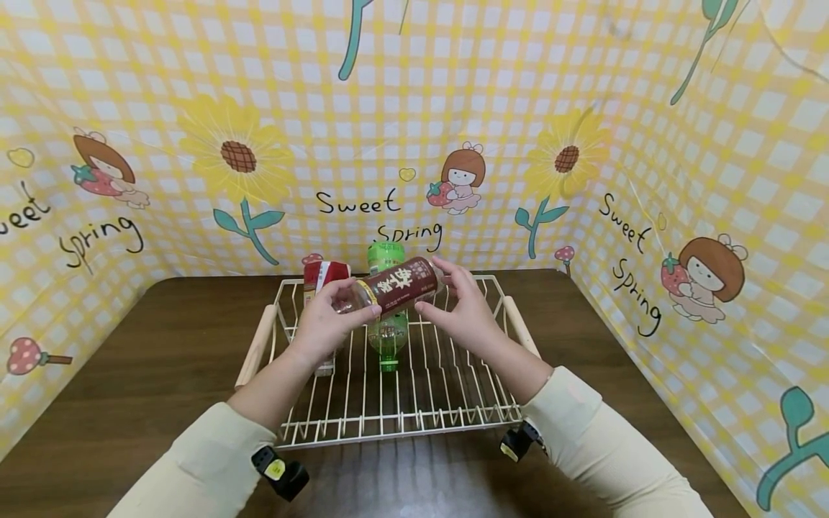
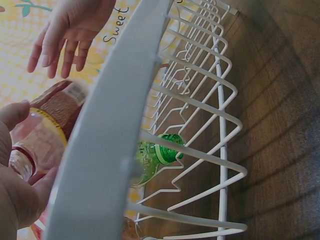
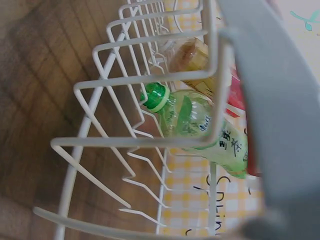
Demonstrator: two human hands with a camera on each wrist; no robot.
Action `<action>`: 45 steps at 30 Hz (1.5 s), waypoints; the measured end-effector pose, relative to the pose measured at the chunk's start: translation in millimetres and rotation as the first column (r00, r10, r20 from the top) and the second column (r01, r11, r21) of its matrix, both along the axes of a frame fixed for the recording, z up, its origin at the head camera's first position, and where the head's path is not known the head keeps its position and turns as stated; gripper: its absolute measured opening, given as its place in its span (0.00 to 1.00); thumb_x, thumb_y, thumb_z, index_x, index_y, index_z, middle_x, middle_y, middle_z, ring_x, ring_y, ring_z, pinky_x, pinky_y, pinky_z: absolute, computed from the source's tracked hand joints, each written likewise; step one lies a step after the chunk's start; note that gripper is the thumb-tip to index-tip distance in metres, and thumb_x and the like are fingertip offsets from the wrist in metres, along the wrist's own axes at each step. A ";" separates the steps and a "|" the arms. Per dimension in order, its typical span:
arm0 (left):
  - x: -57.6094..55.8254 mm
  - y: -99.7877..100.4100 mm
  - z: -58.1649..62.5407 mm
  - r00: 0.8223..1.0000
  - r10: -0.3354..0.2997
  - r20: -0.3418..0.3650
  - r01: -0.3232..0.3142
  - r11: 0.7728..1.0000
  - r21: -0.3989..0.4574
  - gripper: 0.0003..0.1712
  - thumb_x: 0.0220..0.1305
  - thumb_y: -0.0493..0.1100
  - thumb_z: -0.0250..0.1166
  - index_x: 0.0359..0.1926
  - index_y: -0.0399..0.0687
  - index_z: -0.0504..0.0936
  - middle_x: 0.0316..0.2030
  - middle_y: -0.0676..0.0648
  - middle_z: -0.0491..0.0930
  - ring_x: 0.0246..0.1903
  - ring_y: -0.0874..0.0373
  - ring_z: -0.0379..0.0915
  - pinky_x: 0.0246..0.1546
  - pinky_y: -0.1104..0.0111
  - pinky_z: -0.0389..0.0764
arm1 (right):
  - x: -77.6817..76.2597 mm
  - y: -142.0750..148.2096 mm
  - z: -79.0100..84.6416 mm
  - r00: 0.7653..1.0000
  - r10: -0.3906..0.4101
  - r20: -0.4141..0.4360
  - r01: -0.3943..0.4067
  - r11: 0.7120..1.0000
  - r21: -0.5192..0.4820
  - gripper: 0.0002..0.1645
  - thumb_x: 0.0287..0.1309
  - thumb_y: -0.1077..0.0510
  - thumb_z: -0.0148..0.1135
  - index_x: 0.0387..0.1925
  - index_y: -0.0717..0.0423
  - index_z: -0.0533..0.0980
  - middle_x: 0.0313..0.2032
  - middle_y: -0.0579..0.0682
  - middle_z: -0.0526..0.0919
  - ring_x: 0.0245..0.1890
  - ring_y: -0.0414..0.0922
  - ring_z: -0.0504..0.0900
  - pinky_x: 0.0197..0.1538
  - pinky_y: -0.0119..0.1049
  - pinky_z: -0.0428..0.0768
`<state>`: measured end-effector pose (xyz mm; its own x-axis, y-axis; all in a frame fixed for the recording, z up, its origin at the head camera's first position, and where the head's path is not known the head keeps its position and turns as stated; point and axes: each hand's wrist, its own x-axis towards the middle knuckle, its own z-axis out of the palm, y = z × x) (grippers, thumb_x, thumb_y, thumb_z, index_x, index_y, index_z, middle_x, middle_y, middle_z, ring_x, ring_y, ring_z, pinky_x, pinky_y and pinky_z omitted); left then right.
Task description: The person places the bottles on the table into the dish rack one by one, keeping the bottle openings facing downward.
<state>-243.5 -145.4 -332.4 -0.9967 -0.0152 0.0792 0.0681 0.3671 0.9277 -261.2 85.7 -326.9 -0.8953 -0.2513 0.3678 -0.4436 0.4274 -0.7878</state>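
A clear plastic drink bottle with a brown label (image 1: 403, 285) is held tilted above the rack, its neck end to the left. My left hand (image 1: 322, 321) grips it by that neck end, thumb in front. At its base end is my right hand (image 1: 468, 309), fingers spread; the left wrist view shows these fingers (image 2: 70, 55) straight and slightly apart from the bottle. Behind and below, a green tea bottle (image 1: 388, 338) lies in the white wire rack (image 1: 343, 429), green cap toward me. To its left lies a red-labelled bottle (image 1: 328, 270), partly hidden by my left hand.
The rack has wooden side handles (image 1: 522, 327) and raised wavy wires. It stands on a dark wooden table (image 1: 162, 352). A yellow checked cloth (image 1: 414, 93) surrounds the table at the back and sides. The rack's front bar (image 2: 107, 120) blocks part of the left wrist view.
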 end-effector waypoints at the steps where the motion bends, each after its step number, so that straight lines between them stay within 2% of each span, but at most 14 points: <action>1: -0.2 0.2 0.4 1.000 0.015 -0.006 -0.015 1.000 0.009 0.43 0.58 0.49 0.72 0.70 0.43 0.64 0.61 0.38 0.71 0.63 0.44 0.67 0.60 0.54 0.73 | -0.4 -0.5 -1.0 1.000 -0.004 0.018 0.005 1.000 -0.024 0.45 0.53 0.57 0.71 0.70 0.51 0.63 0.67 0.58 0.66 0.63 0.55 0.71 0.67 0.52 0.69; 5: 0.6 0.3 1.7 0.998 0.051 -0.044 -0.048 0.997 0.057 0.43 0.59 0.47 0.71 0.72 0.49 0.62 0.62 0.38 0.70 0.61 0.45 0.68 0.55 0.59 0.75 | -1.7 -2.9 -3.9 0.994 -0.006 0.107 0.018 0.994 -0.105 0.39 0.55 0.57 0.69 0.67 0.55 0.64 0.65 0.58 0.68 0.62 0.56 0.72 0.66 0.52 0.69; 9: 1.0 0.9 2.0 0.996 0.057 -0.065 -0.048 0.990 0.129 0.42 0.60 0.44 0.70 0.72 0.53 0.62 0.60 0.39 0.69 0.59 0.48 0.69 0.53 0.63 0.75 | -2.9 -6.6 -6.1 0.980 -0.005 0.201 0.037 0.987 -0.156 0.35 0.56 0.56 0.68 0.63 0.56 0.66 0.62 0.59 0.71 0.62 0.58 0.72 0.62 0.53 0.73; 13: 0.4 1.4 0.8 0.997 0.043 -0.066 -0.030 0.984 0.177 0.41 0.61 0.43 0.70 0.72 0.54 0.63 0.60 0.39 0.70 0.60 0.50 0.70 0.54 0.67 0.75 | -3.6 -11.2 -8.1 0.959 0.018 0.284 0.037 0.982 -0.187 0.37 0.58 0.55 0.66 0.67 0.55 0.63 0.64 0.61 0.69 0.64 0.60 0.70 0.62 0.53 0.74; 17: 0.6 1.9 -0.5 0.997 0.021 -0.070 -0.009 0.984 0.179 0.40 0.61 0.43 0.69 0.72 0.53 0.62 0.58 0.40 0.70 0.56 0.51 0.71 0.48 0.73 0.75 | -4.0 -15.6 -9.5 0.939 0.070 0.337 0.021 0.966 -0.259 0.41 0.59 0.58 0.65 0.71 0.57 0.58 0.66 0.64 0.67 0.65 0.61 0.70 0.65 0.54 0.72; 21: 2.6 2.9 -2.4 0.995 -0.034 -0.096 0.045 0.993 0.106 0.42 0.60 0.44 0.70 0.72 0.54 0.62 0.54 0.40 0.72 0.53 0.49 0.72 0.45 0.71 0.75 | -2.2 -19.8 -8.4 0.930 0.118 0.349 0.006 0.942 -0.336 0.46 0.60 0.60 0.63 0.74 0.55 0.51 0.66 0.66 0.66 0.65 0.61 0.71 0.66 0.54 0.71; 24: 4.8 4.4 -4.4 0.987 -0.088 -0.130 0.094 0.995 0.038 0.43 0.59 0.45 0.71 0.72 0.54 0.61 0.50 0.39 0.74 0.53 0.46 0.74 0.44 0.67 0.76 | -1.2 -24.0 -7.0 0.922 0.157 0.354 -0.002 0.916 -0.401 0.49 0.59 0.62 0.63 0.75 0.53 0.47 0.66 0.66 0.67 0.64 0.61 0.71 0.66 0.54 0.71; 27: 5.8 6.3 -6.3 0.981 -0.116 -0.155 0.117 0.993 0.001 0.43 0.59 0.45 0.71 0.72 0.56 0.61 0.49 0.39 0.75 0.53 0.44 0.75 0.41 0.67 0.78 | -0.7 -29.0 -6.8 0.920 0.166 0.354 0.008 0.897 -0.443 0.50 0.59 0.62 0.63 0.75 0.51 0.46 0.63 0.65 0.70 0.62 0.60 0.74 0.64 0.51 0.74; 32: 4.8 8.5 -8.9 0.977 -0.119 -0.175 0.115 0.993 -0.031 0.44 0.58 0.45 0.72 0.72 0.56 0.60 0.51 0.39 0.76 0.47 0.47 0.76 0.36 0.67 0.77 | 0.8 -39.6 -6.5 0.923 0.147 0.356 0.041 0.882 -0.469 0.51 0.59 0.62 0.64 0.75 0.49 0.45 0.58 0.65 0.75 0.56 0.57 0.79 0.62 0.47 0.75; 37: 4.5 10.2 -11.3 0.973 -0.123 -0.197 0.111 0.991 -0.071 0.45 0.56 0.43 0.73 0.71 0.53 0.60 0.55 0.38 0.75 0.43 0.49 0.76 0.37 0.66 0.76 | 2.0 -48.0 -6.8 0.920 0.148 0.363 0.055 0.868 -0.493 0.54 0.58 0.62 0.66 0.75 0.46 0.42 0.56 0.65 0.76 0.52 0.55 0.81 0.59 0.44 0.78; 45: 6.2 12.7 -11.3 0.967 -0.131 -0.220 0.104 0.986 -0.131 0.44 0.56 0.44 0.74 0.69 0.49 0.59 0.53 0.35 0.76 0.45 0.45 0.79 0.43 0.61 0.78 | 0.8 -52.7 -6.4 0.902 0.169 0.398 0.082 0.836 -0.542 0.57 0.57 0.61 0.67 0.75 0.40 0.40 0.58 0.62 0.70 0.56 0.57 0.78 0.54 0.44 0.82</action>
